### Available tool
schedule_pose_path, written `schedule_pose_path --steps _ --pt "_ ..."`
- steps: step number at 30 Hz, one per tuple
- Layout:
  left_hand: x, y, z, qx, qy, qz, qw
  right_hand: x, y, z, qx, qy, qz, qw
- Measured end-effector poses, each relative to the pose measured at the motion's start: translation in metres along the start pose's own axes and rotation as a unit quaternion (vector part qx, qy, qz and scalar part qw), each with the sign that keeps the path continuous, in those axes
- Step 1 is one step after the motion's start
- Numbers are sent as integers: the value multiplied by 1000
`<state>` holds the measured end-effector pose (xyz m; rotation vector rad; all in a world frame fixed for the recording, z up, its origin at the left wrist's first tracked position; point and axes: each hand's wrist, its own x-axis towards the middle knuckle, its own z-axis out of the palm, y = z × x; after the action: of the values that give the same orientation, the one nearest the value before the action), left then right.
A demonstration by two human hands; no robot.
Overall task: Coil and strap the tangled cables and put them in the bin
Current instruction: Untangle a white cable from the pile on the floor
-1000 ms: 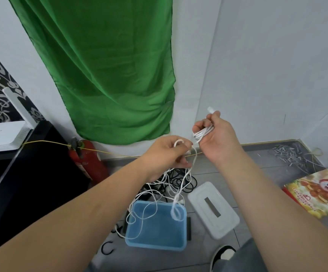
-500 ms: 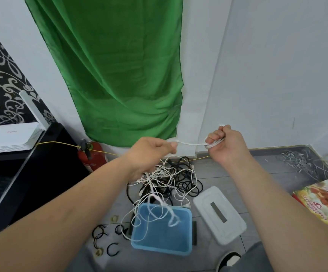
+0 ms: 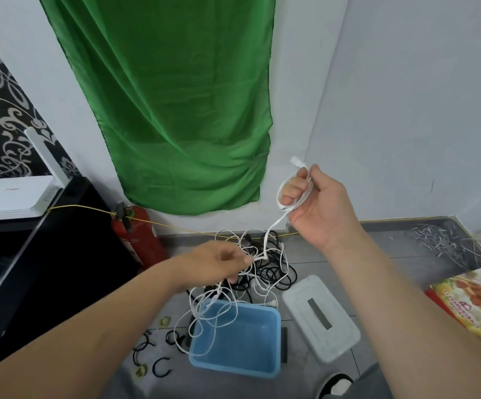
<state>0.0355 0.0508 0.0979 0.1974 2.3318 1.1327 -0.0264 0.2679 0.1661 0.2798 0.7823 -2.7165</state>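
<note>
Light, limp and likely to snag, the white cable (image 3: 276, 224) hangs mid-frame above the blue bin (image 3: 276, 341), looped round the right hand's (image 3: 317, 203) curled grip while the left hand (image 3: 219, 263) pinches its slack, a sensible hold.

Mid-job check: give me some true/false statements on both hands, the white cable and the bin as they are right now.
1. The right hand holds turns of the white cable wound round its fingers. True.
2. The left hand holds nothing. False: it pinches the white cable lower down.
3. A strapped coil lies in the blue bin. False: only loose white strands hang over it.
4. The white lid lies on the floor beside the blue bin. True.
5. Black cables lie on the floor beyond the blue bin. True.
</note>
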Motion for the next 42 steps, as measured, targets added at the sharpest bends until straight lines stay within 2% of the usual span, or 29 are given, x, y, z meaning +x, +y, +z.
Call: schedule_pose_path --steps 3,6,7,9,12,14,16,17,18,21,22,24,28,30,32,34,37,39,42 --pt "9 0 17 31 -2 15 999 0 -3 -1 -35 -44 69 996" --pt "19 -18 9 102 46 -23 993 -5 -8 -8 -193 -88 161 964" --pt "23 -25 2 104 65 -42 992 -6 -8 -12 -291 -92 165 938" --pt "26 -35 -11 134 106 -77 982 -7 -4 -18 -477 -108 147 860" --pt "31 -34 -27 116 185 -116 969 -12 4 -23 -553 -158 219 788" --pt "35 -24 -30 42 237 -95 966 -13 18 -25 -601 -176 278 729" --pt "36 -5 -28 -43 284 -63 956 -11 39 -28 -653 -159 301 676" --pt "36 6 -27 -85 300 -44 949 -8 50 -29 -660 -135 299 675" --pt "36 16 -26 -130 301 -27 944 -4 58 -30 -644 -97 286 703" --pt "28 34 -22 -268 218 -3 939 13 63 -26 -493 37 206 844" --pt "23 36 -18 -280 170 8 945 17 60 -23 -437 62 189 877" --pt "14 36 -6 -251 91 39 963 21 56 -17 -336 83 178 921" --pt "11 21 13 -159 13 54 986 25 56 -12 -229 123 131 957" --pt "11 10 20 -117 -41 30 992 28 53 -12 -191 112 101 970" --pt "11 2 23 -87 -76 9 993 27 44 -15 -139 76 119 980" --pt "13 -6 15 -37 -80 1 996 23 34 -18 -151 -5 196 969" --pt "20 -22 -12 135 -34 21 990 12 25 -19 -284 -136 316 895" --pt "23 -34 -26 198 -1 23 980 7 23 -18 -383 -165 346 841" --pt "24 -40 -39 154 75 22 985 3 26 -21 -532 -154 351 755"
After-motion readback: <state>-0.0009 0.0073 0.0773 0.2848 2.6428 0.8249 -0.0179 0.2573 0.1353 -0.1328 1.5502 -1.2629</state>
